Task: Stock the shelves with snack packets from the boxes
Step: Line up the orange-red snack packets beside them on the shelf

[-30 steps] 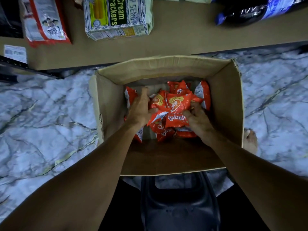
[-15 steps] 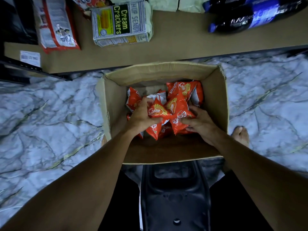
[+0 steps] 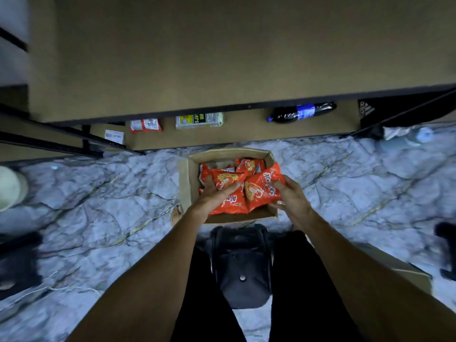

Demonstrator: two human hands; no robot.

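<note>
Above the cardboard box [image 3: 183, 183] at 12 o'clock, left hand [image 3: 212, 197] and right hand [image 3: 292, 197] each clutch orange snack packets [image 3: 260, 191].

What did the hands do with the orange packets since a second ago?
Both hands lifted packets up from the cardboard box: the left hand holds one orange packet, the right hand a second packet. The box stays on the floor; cracker box and bottle unmoved on the low shelf.
</note>
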